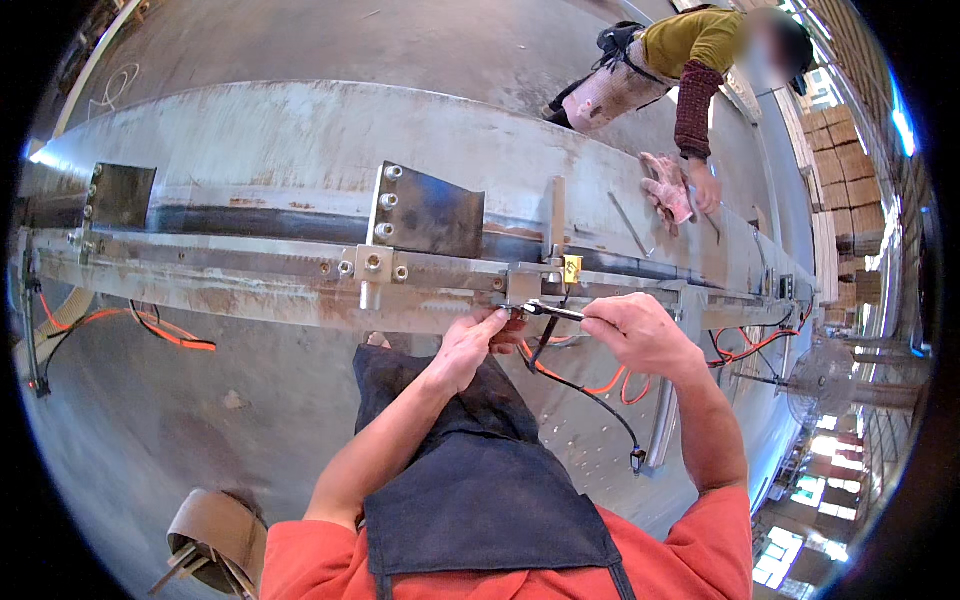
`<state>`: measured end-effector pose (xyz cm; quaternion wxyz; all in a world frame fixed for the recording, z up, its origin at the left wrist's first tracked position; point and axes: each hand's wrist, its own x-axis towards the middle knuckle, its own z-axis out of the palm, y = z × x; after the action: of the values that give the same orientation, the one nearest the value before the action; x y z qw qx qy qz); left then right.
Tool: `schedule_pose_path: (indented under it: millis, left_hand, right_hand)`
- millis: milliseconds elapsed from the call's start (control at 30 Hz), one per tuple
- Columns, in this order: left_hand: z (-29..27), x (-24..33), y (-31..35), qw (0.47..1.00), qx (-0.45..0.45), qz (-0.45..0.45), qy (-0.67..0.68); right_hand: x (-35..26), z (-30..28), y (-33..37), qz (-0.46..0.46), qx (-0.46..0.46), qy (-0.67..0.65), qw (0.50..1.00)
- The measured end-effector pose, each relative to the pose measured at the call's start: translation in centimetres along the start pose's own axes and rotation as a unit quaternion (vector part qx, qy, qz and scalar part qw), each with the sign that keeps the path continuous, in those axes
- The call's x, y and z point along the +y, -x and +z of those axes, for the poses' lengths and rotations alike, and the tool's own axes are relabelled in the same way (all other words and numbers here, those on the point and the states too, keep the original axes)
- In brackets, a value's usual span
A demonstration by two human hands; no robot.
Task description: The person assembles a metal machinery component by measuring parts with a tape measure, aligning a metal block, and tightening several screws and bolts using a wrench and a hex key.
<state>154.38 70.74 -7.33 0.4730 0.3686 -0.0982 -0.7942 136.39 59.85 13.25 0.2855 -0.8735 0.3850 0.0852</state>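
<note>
My right hand (pixel 640 335) is closed around the handle of a wrench (pixel 560 313). The wrench's head meets a small fitting beneath a metal block (pixel 524 284) on the near edge of a long steel machine bed (pixel 280 135). My left hand (pixel 470 348) pinches at that same fitting from the left, thumb on top; what lies between its fingers is hidden. Just right of the block, a yellow tag (pixel 572 268) sits by an upright metal bar (pixel 557 215). A black cable (pixel 545 345) hangs down between my hands.
Dark plates on bolted brackets (pixel 430 208) stand along the bed. Across it, a co-worker (pixel 690 60) reaches toward a pinkish cloth (pixel 665 192) near a thin metal rod (pixel 630 225). Orange hoses (pixel 600 385) hang below. A round bin (pixel 215 530) holds scraps; a fan (pixel 820 380) stands right.
</note>
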Motion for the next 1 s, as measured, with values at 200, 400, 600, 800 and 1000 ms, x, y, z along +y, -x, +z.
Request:
schedule_pose_path:
  millis: [200, 400, 600, 800, 1000]
  left_hand:
    - [1.1, 0.2, -0.4, 0.996, 0.074, 0.032, -0.024]
    - [2.5, -0.8, -0.3, 0.981, 0.166, 0.093, -0.026]
    - [3.2, -1.9, -0.7, 0.937, 0.269, 0.172, -0.139]
    - [6.2, -2.0, -0.4, 0.826, 0.422, 0.270, -0.259]
    - [6.5, -3.6, -0.8, 0.755, 0.475, 0.304, -0.333]
  right_hand:
    - [1.1, 0.1, -1.0, -0.029, -0.056, 0.083, 0.994]
    - [1.8, -0.5, -2.4, -0.061, -0.111, 0.136, 0.983]
    - [2.1, -1.2, -3.6, -0.096, -0.145, 0.169, 0.970]
    - [1.2, -1.5, -4.2, -0.164, -0.157, 0.205, 0.952]
    - [-3.5, -1.7, -6.2, -0.209, -0.204, 0.344, 0.892]
